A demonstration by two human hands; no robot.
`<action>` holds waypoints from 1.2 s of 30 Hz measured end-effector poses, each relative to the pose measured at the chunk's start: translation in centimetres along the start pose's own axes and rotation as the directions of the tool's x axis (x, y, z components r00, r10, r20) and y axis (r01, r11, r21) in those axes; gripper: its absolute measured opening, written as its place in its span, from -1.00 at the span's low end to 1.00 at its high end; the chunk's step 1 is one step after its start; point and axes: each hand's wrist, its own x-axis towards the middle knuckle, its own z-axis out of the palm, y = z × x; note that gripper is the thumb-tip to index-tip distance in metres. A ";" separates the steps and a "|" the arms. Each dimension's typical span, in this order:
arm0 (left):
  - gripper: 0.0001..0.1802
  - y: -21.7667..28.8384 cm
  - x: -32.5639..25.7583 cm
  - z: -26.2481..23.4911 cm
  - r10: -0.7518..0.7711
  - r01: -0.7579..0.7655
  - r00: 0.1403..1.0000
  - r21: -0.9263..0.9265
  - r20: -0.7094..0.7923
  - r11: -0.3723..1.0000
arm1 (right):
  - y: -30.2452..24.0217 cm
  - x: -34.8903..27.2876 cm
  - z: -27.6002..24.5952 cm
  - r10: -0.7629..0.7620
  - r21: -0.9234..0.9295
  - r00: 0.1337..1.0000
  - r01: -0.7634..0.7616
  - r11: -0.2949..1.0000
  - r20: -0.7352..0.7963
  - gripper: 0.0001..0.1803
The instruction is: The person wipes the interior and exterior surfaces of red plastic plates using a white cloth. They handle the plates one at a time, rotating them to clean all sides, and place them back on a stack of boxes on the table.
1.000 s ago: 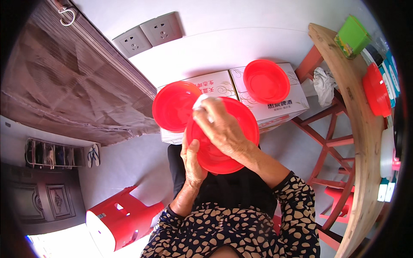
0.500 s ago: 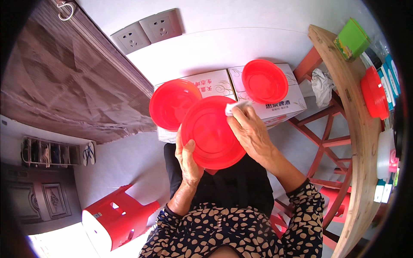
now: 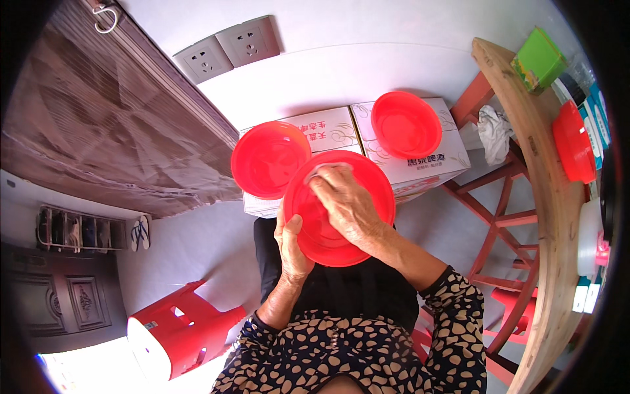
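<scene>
Left hand [image 3: 292,243] grips the red bowl [image 3: 328,230] by its left rim; right hand [image 3: 344,203] presses what appears a white cloth [image 3: 326,169] inside, near the upper rim.

two white cardboard boxes [image 3: 367,141] on floor, each bearing a red bowl [image 3: 269,159]

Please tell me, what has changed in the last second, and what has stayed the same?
The right hand slid the white cloth about inside the red bowl: upper left, then right rim, now back to the upper part. The left hand kept hold of the bowl's left rim. The two other red bowls on the cardboard boxes stayed put.
</scene>
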 end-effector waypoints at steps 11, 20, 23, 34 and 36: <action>-0.34 1.1 0.8 0.1 0.096 -0.096 0.995 0.080 0.006 0.992 | -1.2 1.5 -1.0 -0.131 -0.255 0.981 0.164 0.953 0.142 -0.66; -0.38 0.3 0.6 -0.3 0.128 -0.127 0.991 0.036 -0.029 0.991 | -1.1 -2.9 -1.5 0.147 -0.370 0.950 -0.037 0.928 0.276 -0.75; -0.40 0.3 0.7 -0.4 0.120 -0.118 0.992 0.036 -0.037 0.992 | -2.2 -3.7 -1.5 0.046 -0.204 0.961 0.011 0.979 0.273 -0.80; -0.40 0.2 0.7 -0.1 0.055 -0.056 0.996 -0.015 -0.075 0.998 | 0.4 -0.3 0.0 0.061 0.017 0.986 -0.064 0.998 0.154 -0.67; -0.40 0.0 0.8 -1.0 0.050 -0.050 0.997 0.005 -0.053 0.999 | 0.1 -0.3 0.7 0.032 0.019 0.989 -0.035 0.999 0.146 -0.70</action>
